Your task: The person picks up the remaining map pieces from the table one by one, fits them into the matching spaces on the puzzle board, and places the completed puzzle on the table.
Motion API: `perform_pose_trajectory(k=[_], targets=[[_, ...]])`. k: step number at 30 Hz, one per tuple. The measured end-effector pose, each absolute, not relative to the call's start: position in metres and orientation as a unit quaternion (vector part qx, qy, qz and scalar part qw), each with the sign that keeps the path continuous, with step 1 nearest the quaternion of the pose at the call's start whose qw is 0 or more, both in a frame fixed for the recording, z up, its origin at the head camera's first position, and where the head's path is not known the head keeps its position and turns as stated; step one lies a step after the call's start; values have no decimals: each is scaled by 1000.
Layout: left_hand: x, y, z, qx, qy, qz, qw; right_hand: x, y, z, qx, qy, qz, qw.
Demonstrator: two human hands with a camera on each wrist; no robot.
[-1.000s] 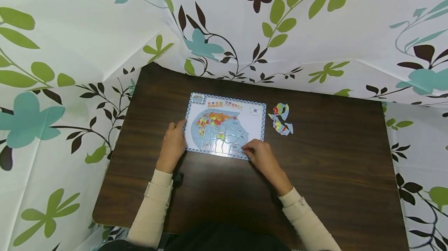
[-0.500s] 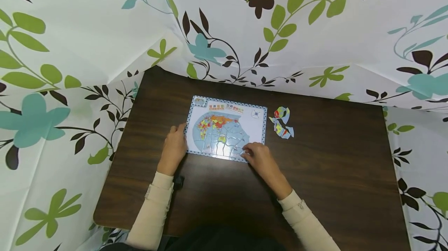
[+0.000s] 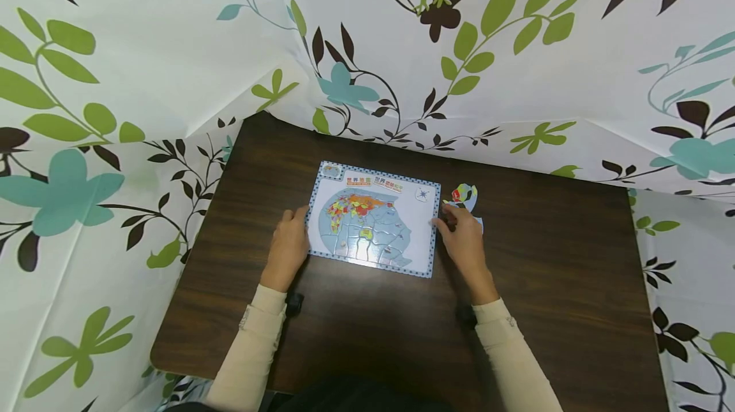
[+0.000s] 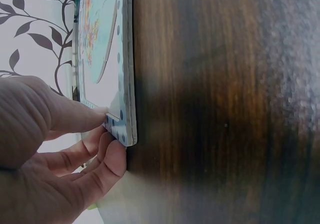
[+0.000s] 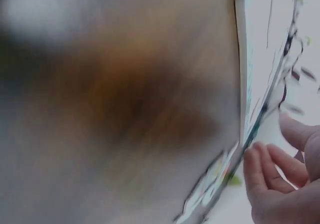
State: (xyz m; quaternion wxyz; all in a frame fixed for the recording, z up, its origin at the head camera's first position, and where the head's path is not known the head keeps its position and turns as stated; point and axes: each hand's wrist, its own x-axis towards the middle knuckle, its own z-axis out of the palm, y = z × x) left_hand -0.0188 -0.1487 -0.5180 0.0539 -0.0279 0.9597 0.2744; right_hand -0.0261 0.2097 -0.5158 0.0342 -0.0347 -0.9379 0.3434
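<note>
A world-map jigsaw puzzle board (image 3: 422,224) with a blue dotted border lies flat on the table; its blue oval is filled on the left and middle, while the right part shows white. My left hand (image 3: 287,246) holds the board's left edge, thumb on top and fingers along the side, as the left wrist view shows on the board corner (image 4: 112,92). My right hand (image 3: 466,243) is just beyond the board's right edge, fingers loosely bent with nothing between them in the right wrist view. It partly covers the loose puzzle pieces (image 3: 469,198) beside the board.
The dark wood-grain table (image 3: 563,284) extends to the right and in front of the board. A white cloth (image 3: 517,74) with leaf and flower prints stands behind the table and at its sides. A small black device (image 3: 294,304) sits at my left wrist.
My right hand has left a puzzle piece at the board's lower right and moved right and up to the loose pieces. The left hand stays on the board. The head view has shifted slightly.
</note>
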Motion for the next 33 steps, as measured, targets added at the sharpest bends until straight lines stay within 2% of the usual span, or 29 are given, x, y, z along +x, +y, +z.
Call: perform_pose_trajectory(k=[5, 11, 23, 33], targets=[[-18, -149, -518, -29, 959, 276, 60, -41, 226, -513, -78, -947, 310, 27], [-18, -149, -519, -27, 959, 275, 58, -41, 230, -518, -84, -953, 289, 14], [-20, -148, -519, -30, 960, 274, 58, -36, 226, -529, -72, -965, 245, 66], [-20, -148, -519, -26, 960, 274, 58, -41, 229, -528, -71, -955, 284, 53]])
